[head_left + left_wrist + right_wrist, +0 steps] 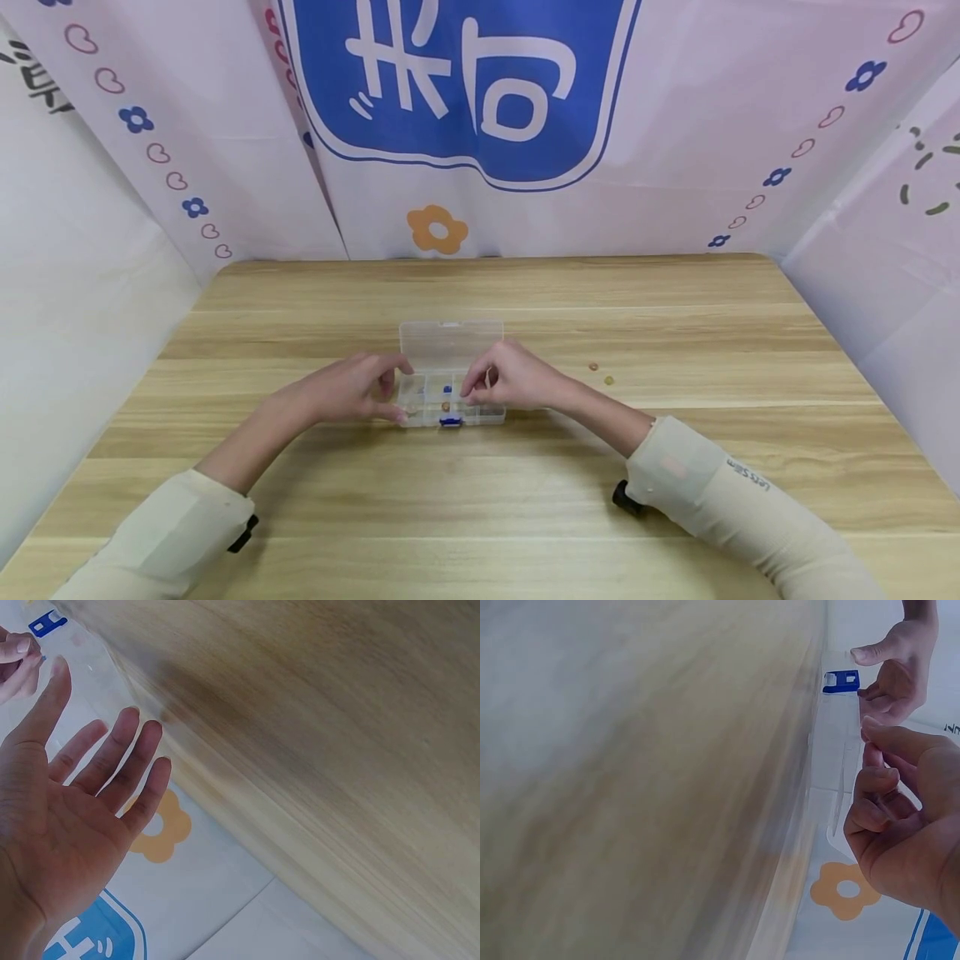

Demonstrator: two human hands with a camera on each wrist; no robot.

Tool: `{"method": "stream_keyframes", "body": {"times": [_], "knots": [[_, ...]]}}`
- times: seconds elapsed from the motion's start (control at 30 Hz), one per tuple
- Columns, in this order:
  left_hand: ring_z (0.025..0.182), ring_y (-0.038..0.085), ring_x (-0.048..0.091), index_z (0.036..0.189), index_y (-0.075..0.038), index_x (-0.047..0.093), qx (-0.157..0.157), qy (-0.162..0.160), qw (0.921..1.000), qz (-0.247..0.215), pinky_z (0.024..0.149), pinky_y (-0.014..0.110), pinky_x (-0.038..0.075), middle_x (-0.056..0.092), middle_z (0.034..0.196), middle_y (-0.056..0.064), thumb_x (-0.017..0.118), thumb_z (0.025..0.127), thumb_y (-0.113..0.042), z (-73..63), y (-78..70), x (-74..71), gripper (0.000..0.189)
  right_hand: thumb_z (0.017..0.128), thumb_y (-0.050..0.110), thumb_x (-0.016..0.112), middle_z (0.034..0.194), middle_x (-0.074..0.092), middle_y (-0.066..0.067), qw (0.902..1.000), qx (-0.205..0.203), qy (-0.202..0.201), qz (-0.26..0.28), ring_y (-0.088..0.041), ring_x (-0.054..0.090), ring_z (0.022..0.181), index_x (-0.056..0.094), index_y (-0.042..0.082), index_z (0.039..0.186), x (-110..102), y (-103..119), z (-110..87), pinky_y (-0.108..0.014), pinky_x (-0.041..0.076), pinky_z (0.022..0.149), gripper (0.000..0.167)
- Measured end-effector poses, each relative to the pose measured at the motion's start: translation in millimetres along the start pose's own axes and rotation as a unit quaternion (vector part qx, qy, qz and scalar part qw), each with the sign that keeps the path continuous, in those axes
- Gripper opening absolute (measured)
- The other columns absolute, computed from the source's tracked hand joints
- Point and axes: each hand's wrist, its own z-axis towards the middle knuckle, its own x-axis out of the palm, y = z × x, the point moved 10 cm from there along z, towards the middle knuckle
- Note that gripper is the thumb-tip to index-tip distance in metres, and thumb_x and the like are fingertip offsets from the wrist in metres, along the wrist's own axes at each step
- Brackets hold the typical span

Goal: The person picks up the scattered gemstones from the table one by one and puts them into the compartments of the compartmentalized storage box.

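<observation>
A clear plastic compartment box lies on the table with its transparent lid raised at the back. A blue latch is on its front. Inside are a small blue piece and an orange-brown piece in separate compartments. My left hand spreads thumb and fingers around the box's left end; its palm shows in the left wrist view. Over the right compartments, my right hand pinches a tiny light-blue piece, mostly hidden by the fingertips.
Two small loose pieces, one brown and one yellow, lie on the wooden table right of the box. A printed cloth hangs behind the table's far edge, with white cloths at both sides.
</observation>
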Motion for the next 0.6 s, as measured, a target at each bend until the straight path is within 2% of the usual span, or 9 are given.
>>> {"method": "stream_keyframes", "body": {"times": [0.6], "knots": [[0.079, 0.014, 0.058, 0.125, 0.003, 0.063, -0.011, 0.007, 0.9999, 0.001, 0.074, 0.033, 0.051, 0.064, 0.088, 0.000, 0.087, 0.085, -0.032, 0.3, 1.4, 0.8, 0.059, 0.092, 0.004, 0.077, 0.077, 0.070, 0.003, 0.9994, 0.033, -0.005, 0.006, -0.006, 0.056, 0.067, 0.080, 0.002, 0.094, -11, -8, -7.3, -0.020, 0.048, 0.063, 0.004]]}}
